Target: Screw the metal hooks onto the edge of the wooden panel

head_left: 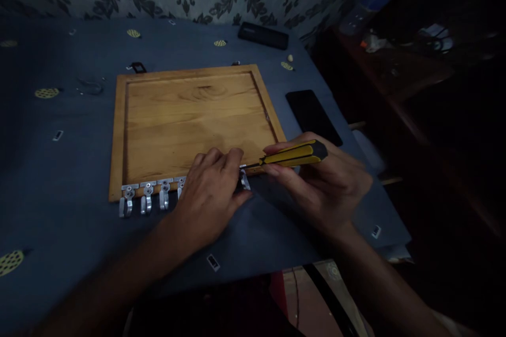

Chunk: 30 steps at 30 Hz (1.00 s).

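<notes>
Three hooks (147, 201) stand in plain sight along the board's near edge, out to the left of my left fingers, each with what looks like a screw head in its plate, so I'd call those fixed. A fourth peeks out beside my knuckles, partly covered; whether it's fastened, I can't see. That leaves the end hook (245, 181), right by my left fingertips, and I judge this is the one in hand, not finished. Anything under my palm stays hidden.

The wooden board (190, 121) lies flat, frame side up, beneath and beyond my left fingers. My left hand (209, 181) arches over the near edge, knuckles up, thumb reaching out below the hook; whether finger and thumb pinch it, I can't make out. Over on the right, my right hand (328, 184) comes in from the side, thumb and fingers closed round the yellow screwdriver (294, 154), its shaft pointing left, nearly level, tip just by my left fingers. Beyond those right-hand fingers lies a dark phone (314, 116).
</notes>
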{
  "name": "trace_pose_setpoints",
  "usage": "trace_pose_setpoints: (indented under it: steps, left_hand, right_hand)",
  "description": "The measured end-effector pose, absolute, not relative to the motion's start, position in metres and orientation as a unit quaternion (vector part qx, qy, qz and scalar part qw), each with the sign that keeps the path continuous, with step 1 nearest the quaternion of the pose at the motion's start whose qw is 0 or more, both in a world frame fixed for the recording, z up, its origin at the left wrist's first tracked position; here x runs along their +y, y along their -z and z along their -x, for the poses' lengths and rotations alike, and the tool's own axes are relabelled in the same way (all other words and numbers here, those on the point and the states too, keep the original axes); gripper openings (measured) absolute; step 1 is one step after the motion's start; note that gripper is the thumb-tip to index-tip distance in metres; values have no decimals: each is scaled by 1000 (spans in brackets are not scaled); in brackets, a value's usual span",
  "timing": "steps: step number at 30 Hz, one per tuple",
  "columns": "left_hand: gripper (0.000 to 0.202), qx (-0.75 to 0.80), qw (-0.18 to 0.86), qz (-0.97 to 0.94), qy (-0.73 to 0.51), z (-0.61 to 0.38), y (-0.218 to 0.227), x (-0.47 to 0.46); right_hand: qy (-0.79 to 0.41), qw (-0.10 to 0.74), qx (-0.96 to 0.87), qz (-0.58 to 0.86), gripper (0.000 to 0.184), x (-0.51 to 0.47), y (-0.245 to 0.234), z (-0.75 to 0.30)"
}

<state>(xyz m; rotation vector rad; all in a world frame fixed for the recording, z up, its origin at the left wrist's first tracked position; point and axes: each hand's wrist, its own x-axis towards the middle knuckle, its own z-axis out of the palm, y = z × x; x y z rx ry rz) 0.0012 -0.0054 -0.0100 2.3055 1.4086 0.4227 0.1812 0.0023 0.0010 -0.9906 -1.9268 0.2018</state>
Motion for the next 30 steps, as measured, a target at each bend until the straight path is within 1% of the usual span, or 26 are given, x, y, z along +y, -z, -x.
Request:
trace_pose_setpoints:
  steps: [5,10,15,18,20,22,25,27,30]
  left_hand:
    - [39,503,192,-828,-155,-2,11,-6]
    - [34,507,186,-827,-157,-2,12,-6]
    - [37,503,183,-830,-157,-2,12,-5]
    - [39,505,179,-830,-158,-2,12,-4]
    - [40,504,180,-830,-161,-2,13,-5]
    - [40,500,181,-831,-164,-2,13,-5]
    - [42,502,183,-829,-166,-1,13,-6]
    - [43,506,185,-826,-165,-1,13,-5]
    - [40,505,190,-826,-163,-1,12,-5]
  right_hand:
    - [-57,458,-780,424,9,0,2,-180]
    - [-57,458,-774,433,11,0,2,-179]
    - [-81,458,-762,451,15,4,-1,-177]
    - [-93,450,-772,438,12,6,-5,-178]
    - [-103,468,-771,419,9,4,-7,-178]
    - [-104,513,-747,411,8,1,-10,-178]
    - [-82,571,-674,462,3,-3,-13,-178]
    - [-78,569,-647,502,4,-3,-11,-179]
    - [-96,551,-654,510,8,-2,-3,-182]
